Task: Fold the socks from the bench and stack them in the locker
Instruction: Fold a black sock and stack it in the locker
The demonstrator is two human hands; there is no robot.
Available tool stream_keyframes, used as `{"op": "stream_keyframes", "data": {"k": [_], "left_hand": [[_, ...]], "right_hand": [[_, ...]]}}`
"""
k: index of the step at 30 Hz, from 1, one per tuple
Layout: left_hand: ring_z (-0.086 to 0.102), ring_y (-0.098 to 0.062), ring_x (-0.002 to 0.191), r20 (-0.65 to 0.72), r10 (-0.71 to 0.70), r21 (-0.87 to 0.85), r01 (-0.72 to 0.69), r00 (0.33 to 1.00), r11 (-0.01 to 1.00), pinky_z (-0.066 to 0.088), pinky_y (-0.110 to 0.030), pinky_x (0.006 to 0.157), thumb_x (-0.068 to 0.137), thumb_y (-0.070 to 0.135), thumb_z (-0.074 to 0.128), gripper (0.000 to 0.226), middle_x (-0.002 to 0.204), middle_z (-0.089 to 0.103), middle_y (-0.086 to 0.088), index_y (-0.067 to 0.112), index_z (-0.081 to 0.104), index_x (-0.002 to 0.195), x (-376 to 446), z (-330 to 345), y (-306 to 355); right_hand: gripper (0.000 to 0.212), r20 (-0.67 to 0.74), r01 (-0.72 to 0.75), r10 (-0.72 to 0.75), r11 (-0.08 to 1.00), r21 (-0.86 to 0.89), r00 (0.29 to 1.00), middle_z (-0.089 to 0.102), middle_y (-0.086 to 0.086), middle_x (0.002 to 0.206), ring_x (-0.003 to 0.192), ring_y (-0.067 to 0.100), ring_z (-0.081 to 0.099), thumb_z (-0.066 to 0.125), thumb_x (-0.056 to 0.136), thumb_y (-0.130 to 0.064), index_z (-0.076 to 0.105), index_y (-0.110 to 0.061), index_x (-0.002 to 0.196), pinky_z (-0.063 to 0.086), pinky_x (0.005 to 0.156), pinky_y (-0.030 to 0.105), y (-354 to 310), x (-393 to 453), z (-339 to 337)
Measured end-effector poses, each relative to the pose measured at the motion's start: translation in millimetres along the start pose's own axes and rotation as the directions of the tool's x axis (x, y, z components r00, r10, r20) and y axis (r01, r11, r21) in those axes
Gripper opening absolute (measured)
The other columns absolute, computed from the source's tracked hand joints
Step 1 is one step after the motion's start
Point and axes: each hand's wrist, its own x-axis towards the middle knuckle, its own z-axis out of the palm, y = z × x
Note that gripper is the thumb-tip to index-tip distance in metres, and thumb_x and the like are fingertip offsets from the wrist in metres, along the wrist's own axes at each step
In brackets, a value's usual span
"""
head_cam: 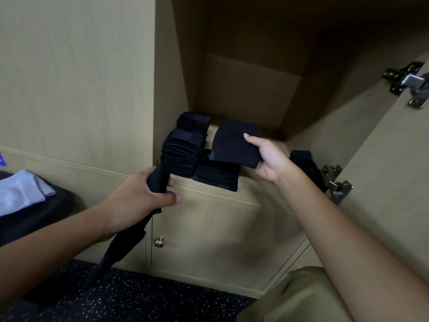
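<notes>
My right hand (267,159) pinches a folded sock (234,145) above the low stack (217,176), beside the tall stack (185,145); my left hand (141,198) grips an unfolded sock (125,240). The door hinge (336,184) sits near my right forearm.

Soft, even indoor light falls on the pale locker front (76,84), without glare. The locker's interior (250,66) sinks into deep brown shadow toward its top and back. The stacked dark socks (183,149) lose nearly all fold detail to blackness. The hinges (408,82) catch small bright highlights. Wide-angle distortion bends straight edges near the frame borders, and the lower cabinet panel (243,240) looks smeared by motion blur.
</notes>
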Motion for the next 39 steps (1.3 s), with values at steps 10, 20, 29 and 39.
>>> {"op": "stream_keyframes", "data": {"k": [10,20,29,39], "left_hand": [[0.05,-0.009,0.053,-0.01,-0.004,0.02,0.004,1.0,1.0,0.04,-0.017,0.046,0.08,0.023,0.085,0.03,0.058,0.052,0.009,0.015,0.064,0.099,-1.8,-13.3,-3.6],[0.053,-0.008,0.055,-0.011,0.003,0.028,-0.002,1.0,1.0,0.041,-0.016,0.046,0.08,0.027,0.085,0.03,0.061,0.054,0.007,0.016,0.065,0.099,-0.3,-14.1,-5.1],[0.055,-0.007,0.055,-0.012,0.004,0.042,-0.003,1.0,0.999,0.042,-0.016,0.048,0.079,0.028,0.086,0.03,0.061,0.055,0.009,0.018,0.066,0.099,1.4,-10.9,-5.2],[0.055,-0.004,0.055,-0.004,0.016,0.022,-0.015,1.0,1.0,0.042,-0.014,0.047,0.081,0.028,0.084,0.029,0.059,0.055,0.011,0.017,0.065,0.1,2.1,-10.4,-4.5]], "right_hand": [[0.02,-0.119,-0.143,0.107,0.927,-0.347,0.987,0.072,0.012,0.108,0.091,0.021,0.071,0.074,0.092,-0.012,0.063,-0.006,0.106,0.06,0.062,0.034,25.7,10.7,12.0],[0.017,-0.048,-0.211,0.209,0.977,-0.043,0.977,0.073,0.012,0.101,0.079,0.024,0.075,0.067,0.095,-0.001,0.063,-0.006,0.111,0.059,0.055,0.026,20.1,6.4,17.7],[0.013,-0.05,-0.148,0.141,0.974,-0.172,0.989,0.073,0.012,0.106,0.093,0.023,0.071,0.063,0.097,0.0,0.063,-0.005,0.109,0.062,0.063,0.032,36.1,6.1,24.0],[0.019,-0.12,-0.071,0.03,0.933,-0.352,0.992,0.074,0.013,0.114,0.099,0.027,0.072,0.069,0.096,-0.011,0.066,-0.005,0.113,0.062,0.078,0.038,40.2,12.0,21.8]]}}
